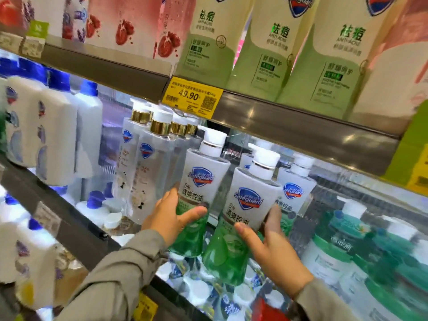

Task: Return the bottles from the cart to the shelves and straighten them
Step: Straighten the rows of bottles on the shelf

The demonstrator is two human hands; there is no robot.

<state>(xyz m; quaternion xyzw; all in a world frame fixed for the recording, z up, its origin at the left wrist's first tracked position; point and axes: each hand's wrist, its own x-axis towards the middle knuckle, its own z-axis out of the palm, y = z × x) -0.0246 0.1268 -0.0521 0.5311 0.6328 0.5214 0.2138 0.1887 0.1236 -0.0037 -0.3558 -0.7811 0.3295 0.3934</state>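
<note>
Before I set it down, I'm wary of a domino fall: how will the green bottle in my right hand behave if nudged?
The green bottle in the right hand looks tall and narrow with a pump top, so it probably tips readily, perhaps onto the other green bottle. Its lower half seems liquid-filled, so likely heavy for its size.

- The left green bottle [199,193] and the right green bottle [245,205] are white on top and see-through green below. Each has a blue shield and a white cap.
- The clear bottles [152,163] have gold rings, white caps and blue shields.
- The white bottles [58,140] have bright blue caps.
- The price tag [192,97] is yellow with dark numbers.
- The pouches [266,54] up high are white and pale green with dark green letters.
- The sleeve [120,274] is grey-brown.
</note>
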